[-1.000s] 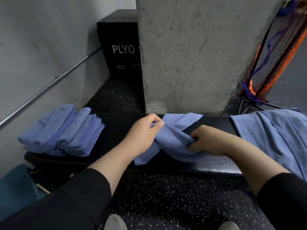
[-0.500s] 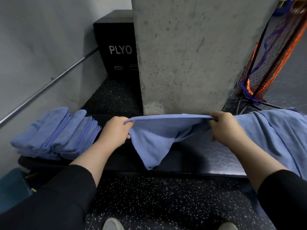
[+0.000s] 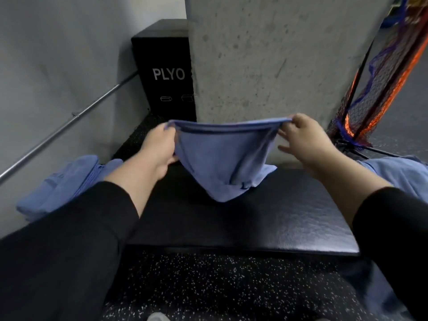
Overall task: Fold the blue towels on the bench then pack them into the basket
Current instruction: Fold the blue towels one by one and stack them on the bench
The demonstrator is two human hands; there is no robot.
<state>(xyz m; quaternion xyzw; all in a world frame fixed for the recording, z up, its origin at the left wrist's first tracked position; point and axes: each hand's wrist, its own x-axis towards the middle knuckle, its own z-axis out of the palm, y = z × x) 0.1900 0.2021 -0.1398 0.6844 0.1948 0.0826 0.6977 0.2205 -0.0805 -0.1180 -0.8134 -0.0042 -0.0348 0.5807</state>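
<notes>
left hand (image 3: 159, 147) pinches blue towel (image 3: 222, 163) corner | right hand (image 3: 303, 137) pinches opposite corner | risk: sagging middle bunches on bench (image 3: 266, 218), skewing fold

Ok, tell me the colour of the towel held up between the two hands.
Plain blue, no pattern; the towel shows best in the head view.

- L hand (image 3: 159, 148) & R hand (image 3: 303, 137) pinch top corners of towel (image 3: 220, 163), held up over bench (image 3: 266, 218); its low end sags onto pad.
- Folded stack (image 3: 60, 186) at 9 o'clock.
- Loose towels (image 3: 398, 174) at 3.
- Plyo box (image 3: 164, 72) at 11.
- Pillar (image 3: 266, 54) at 12.
</notes>
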